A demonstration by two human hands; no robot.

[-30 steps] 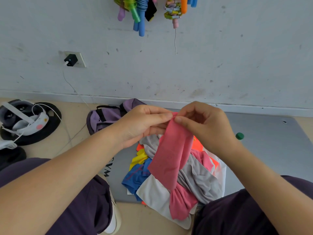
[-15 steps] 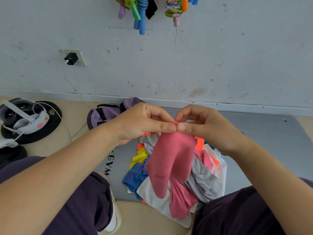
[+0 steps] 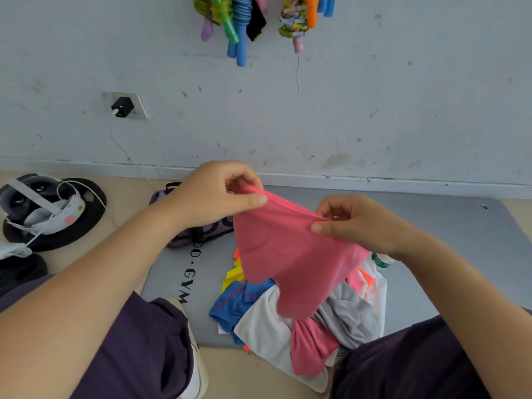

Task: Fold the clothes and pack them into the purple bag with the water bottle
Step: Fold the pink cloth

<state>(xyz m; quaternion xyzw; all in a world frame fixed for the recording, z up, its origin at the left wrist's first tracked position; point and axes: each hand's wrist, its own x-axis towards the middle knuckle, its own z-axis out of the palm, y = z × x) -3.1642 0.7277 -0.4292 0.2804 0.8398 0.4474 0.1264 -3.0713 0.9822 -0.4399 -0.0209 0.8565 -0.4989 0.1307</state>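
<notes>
A pink garment (image 3: 290, 260) hangs spread between my hands above a pile of clothes (image 3: 339, 318). My left hand (image 3: 213, 197) pinches its upper left edge. My right hand (image 3: 359, 223) pinches the upper right edge, a little lower. The purple bag (image 3: 201, 230) lies on the mat behind my left wrist, mostly hidden. Just under my right wrist peeks the green-capped water bottle (image 3: 381, 260). The pile holds white, grey, blue, yellow, orange and pink pieces.
A grey gym mat (image 3: 460, 254) lies against the wall. My knees in dark purple trousers frame the pile. A headset on a black disc (image 3: 51, 214) sits at the left, with a charger cable (image 3: 126, 154) running from the wall socket. Coloured foam items (image 3: 239, 27) hang above.
My hands were pinching the pink garment close together; now they have moved apart, stretching its top edge wide. The view has tilted down slightly.
</notes>
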